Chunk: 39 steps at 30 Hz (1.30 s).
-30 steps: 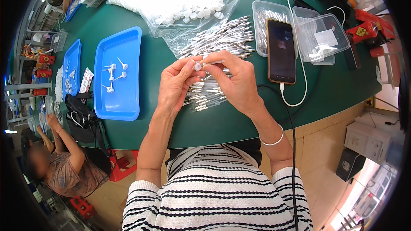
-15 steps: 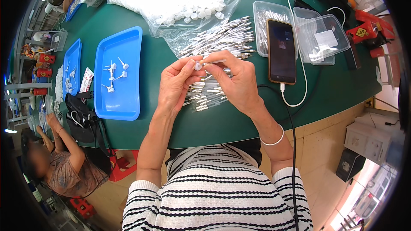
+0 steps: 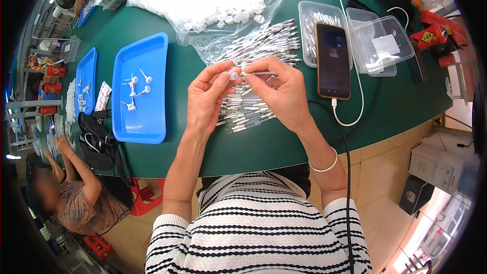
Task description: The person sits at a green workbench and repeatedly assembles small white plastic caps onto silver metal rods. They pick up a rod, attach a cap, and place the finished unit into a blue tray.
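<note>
On the green table [image 3: 167, 15], at the far left, a blue tray [image 3: 147, 116] carries a few finished white-capped pieces. Over the table's middle, the left hand [image 3: 205, 99] pinches a small round white cap [image 3: 233, 75] between thumb and fingertips. Touching it from the right, a thin silvery pin [image 3: 259, 73] lies level, gripped by the right hand [image 3: 281, 91]. Beneath both hands spreads a heap of pins [image 3: 253, 109]; a phone [image 3: 333, 60] lies further right.

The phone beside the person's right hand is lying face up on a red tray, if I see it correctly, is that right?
Not quite: the head view shows the phone lying face up beside the right hand, but on a clear plastic container, not a red tray.
</note>
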Each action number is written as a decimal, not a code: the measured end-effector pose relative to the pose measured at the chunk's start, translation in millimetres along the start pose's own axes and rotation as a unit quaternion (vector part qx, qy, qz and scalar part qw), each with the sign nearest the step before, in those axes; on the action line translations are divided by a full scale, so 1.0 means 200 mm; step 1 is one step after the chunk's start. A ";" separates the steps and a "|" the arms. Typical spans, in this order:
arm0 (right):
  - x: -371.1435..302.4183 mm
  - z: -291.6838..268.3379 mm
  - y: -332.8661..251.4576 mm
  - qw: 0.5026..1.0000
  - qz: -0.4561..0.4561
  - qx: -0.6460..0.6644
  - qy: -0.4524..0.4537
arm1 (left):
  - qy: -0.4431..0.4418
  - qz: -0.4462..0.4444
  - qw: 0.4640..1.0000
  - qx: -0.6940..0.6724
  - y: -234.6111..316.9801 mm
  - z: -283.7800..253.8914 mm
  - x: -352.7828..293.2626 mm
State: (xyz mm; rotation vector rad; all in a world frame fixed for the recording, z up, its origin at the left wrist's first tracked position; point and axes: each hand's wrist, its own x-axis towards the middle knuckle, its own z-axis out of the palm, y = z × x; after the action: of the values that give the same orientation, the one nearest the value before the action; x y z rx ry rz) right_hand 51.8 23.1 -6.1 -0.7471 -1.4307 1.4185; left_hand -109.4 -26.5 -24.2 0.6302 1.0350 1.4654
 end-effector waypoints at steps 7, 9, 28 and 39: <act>0.01 -0.04 0.00 0.996 0.029 -0.085 -0.029 | -0.001 0.030 0.999 0.036 0.00 0.01 -0.01; 0.01 -0.04 -0.01 0.994 0.053 -0.082 -0.042 | -0.006 0.038 0.998 0.042 0.00 0.00 -0.01; 0.00 -0.02 0.02 0.984 -0.026 -0.173 -0.020 | -0.022 0.065 0.993 0.095 -0.01 0.01 -0.01; 0.00 -0.02 0.00 0.979 -0.036 -0.200 -0.016 | -0.023 0.077 0.990 0.116 -0.01 0.02 -0.02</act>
State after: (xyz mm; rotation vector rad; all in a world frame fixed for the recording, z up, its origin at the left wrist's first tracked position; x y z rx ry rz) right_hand 55.8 23.9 -6.7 -0.9145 -1.7765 1.1025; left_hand -104.2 -29.2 -22.8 0.9241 1.1498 1.4677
